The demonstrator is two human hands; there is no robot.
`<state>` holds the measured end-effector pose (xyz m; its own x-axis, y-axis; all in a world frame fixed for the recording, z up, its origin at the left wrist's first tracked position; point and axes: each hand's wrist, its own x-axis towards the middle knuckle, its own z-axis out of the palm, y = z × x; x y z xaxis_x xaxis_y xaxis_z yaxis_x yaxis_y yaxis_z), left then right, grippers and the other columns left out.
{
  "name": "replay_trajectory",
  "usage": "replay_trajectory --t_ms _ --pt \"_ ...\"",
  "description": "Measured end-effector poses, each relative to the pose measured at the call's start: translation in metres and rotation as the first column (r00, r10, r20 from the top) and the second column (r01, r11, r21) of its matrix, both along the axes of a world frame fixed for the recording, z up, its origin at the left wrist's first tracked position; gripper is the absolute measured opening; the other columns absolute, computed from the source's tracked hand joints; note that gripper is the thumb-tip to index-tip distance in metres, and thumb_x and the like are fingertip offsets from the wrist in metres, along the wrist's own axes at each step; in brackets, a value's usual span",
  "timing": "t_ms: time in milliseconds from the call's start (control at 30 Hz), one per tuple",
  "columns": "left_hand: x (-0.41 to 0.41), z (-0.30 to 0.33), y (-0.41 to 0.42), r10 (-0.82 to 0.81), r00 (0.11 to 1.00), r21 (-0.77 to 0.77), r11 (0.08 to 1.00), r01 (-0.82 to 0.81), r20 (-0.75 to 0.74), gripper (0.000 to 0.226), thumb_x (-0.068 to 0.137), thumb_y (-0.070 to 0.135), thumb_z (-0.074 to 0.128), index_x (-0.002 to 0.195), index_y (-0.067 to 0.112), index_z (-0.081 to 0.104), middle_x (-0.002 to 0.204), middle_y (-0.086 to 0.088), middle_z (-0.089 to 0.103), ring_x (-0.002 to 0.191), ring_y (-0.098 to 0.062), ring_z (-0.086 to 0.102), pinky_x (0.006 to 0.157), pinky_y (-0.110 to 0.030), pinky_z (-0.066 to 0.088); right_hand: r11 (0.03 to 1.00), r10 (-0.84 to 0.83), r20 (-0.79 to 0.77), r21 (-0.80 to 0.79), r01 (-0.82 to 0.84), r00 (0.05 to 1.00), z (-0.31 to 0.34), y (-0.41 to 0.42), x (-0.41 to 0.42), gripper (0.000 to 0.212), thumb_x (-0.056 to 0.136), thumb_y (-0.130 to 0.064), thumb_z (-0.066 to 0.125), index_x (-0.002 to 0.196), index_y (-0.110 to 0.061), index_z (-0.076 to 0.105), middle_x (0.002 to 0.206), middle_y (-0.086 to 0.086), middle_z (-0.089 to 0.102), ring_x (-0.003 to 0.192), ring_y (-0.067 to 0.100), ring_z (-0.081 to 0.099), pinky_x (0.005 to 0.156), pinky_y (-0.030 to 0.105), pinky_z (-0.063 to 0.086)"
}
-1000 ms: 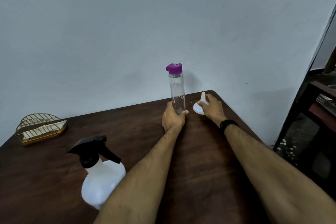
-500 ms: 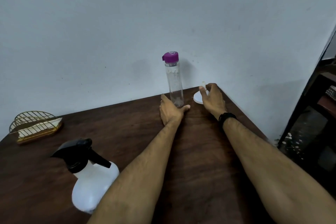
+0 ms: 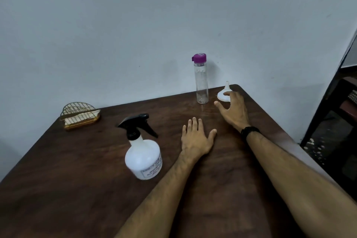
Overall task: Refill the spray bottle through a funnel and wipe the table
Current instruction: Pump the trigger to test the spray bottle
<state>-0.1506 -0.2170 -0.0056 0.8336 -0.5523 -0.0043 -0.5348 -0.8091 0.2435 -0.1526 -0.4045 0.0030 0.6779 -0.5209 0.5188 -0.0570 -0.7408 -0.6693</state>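
Beside the clear bottle [image 3: 201,83], funnel [image 3: 224,93] touching right hand's [image 3: 234,111] spread fingers [image 3: 229,93]

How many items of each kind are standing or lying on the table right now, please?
Spray bottle: 1
Clear bottle with purple cap: 1
White funnel: 1
Gold wire holder: 1
Total: 4 items on the table
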Motion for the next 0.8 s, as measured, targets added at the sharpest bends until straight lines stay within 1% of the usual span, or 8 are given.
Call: replay_trajectory --t_ms 133,233,400,567,633,700,767,800 --pt "-0.023 0.003 0.034 -0.107 0.994 -0.023 0.994 0.107 0.017 0.081 0.101 0.064 0.027 0.161 0.01 0.016 0.17 -0.011 0.009 0.157 -0.024 0.005 0.127 -0.04 0.004 0.986 0.15 -0.082 0.079 -0.144 0.985 -0.001 0.032 -0.019 0.043 0.087 -0.051 0.069 0.121 -0.025 0.061 0.127 -0.003 0.062 0.12 0.013 0.056 0.102 0.036 0.048" --pt "-0.043 0.008 0.073 -0.199 0.98 -0.066 0.978 0.2 0.018 0.077 0.103 0.059 0.035 0.16 0.01 0.021 0.169 -0.011 0.013 0.157 -0.022 0.008 0.127 -0.036 0.006 0.954 0.281 -0.043 0.118 -0.274 0.959 0.0 0.07 -0.037 0.041 0.087 -0.05 0.07 0.12 -0.025 0.063 0.119 -0.008 0.065 0.109 0.007 0.062 0.096 0.036 0.054" --pt "-0.069 0.012 0.138 -0.32 0.947 -0.119 0.94 0.32 0.014 0.072 0.103 0.054 0.041 0.16 0.012 0.026 0.169 -0.009 0.017 0.157 -0.019 0.011 0.128 -0.034 0.011 0.87 0.455 0.017 0.206 -0.448 0.89 0.004 0.139 -0.058 0.039 0.093 -0.047 0.065 0.122 -0.021 0.064 0.118 -0.007 0.069 0.11 0.005 0.064 0.098 0.038 0.054" --pt "-0.082 0.018 0.2 -0.419 0.907 -0.163 0.898 0.41 -0.027 0.059 0.102 0.049 0.049 0.154 0.022 0.041 0.164 0.001 0.032 0.152 -0.01 0.025 0.122 -0.031 0.027 0.754 0.593 0.088 0.287 -0.591 0.8 0.021 0.206 -0.071 0.055 0.089 -0.06 0.054 0.126 -0.02 0.061 0.123 -0.005 0.068 0.115 0.005 0.063 0.097 0.025 0.051" --pt "-0.08 0.021 0.224 -0.385 0.923 -0.263 0.891 0.369 -0.011 0.047 0.098 0.044 0.06 0.14 0.023 0.06 0.15 0.005 0.054 0.14 -0.006 0.046 0.116 -0.032 0.04 0.716 0.64 0.085 0.298 -0.632 0.764 0.026 0.224 -0.072 0.058 0.087 -0.062 0.056 0.129 -0.022 0.06 0.125 -0.007 0.067 0.117 0.004 0.062 0.098 0.023 0.049" --pt "-0.075 0.021 0.246 -0.268 0.963 -0.441 0.863 0.246 0.011 0.026 0.091 0.037 0.073 0.112 0.023 0.077 0.117 0.011 0.074 0.11 -0.001 0.066 0.098 -0.034 0.054 0.716 0.651 0.069 0.275 -0.642 0.756 0.028 0.238 -0.07 0.056 0.085 -0.057 0.065 0.129 -0.022 0.06 0.125 -0.009 0.066 0.116 0.003 0.061 0.098 0.022 0.049" --pt "-0.069 0.02 0.26 -0.086 0.996 -0.608 0.791 0.069 0.002 0.011 0.083 0.033 0.082 0.084 0.023 0.077 0.085 0.013 0.076 0.081 -0.002 0.07 0.081 -0.038 0.058 0.741 0.626 0.062 0.263 -0.618 0.777 0.029 0.249 -0.068 0.051 0.084 -0.048 0.075 0.126 -0.022 0.062 0.123 -0.01 0.066 0.115 0.003 0.061 0.097 0.021 0.049" --pt "-0.064 0.02 0.265 0.016 1.0 -0.67 0.742 -0.012 0.0 0.016 0.079 0.033 0.085 0.077 0.022 0.073 0.077 0.012 0.074 0.074 -0.005 0.069 0.076 -0.037 0.058 0.758 0.604 0.064 0.261 -0.597 0.795 0.03 0.254 -0.066 0.048 0.084 -0.044 0.078 0.123 -0.022 0.063 0.121 -0.009 0.067 0.113 0.003 0.062 0.096 0.022 0.049"
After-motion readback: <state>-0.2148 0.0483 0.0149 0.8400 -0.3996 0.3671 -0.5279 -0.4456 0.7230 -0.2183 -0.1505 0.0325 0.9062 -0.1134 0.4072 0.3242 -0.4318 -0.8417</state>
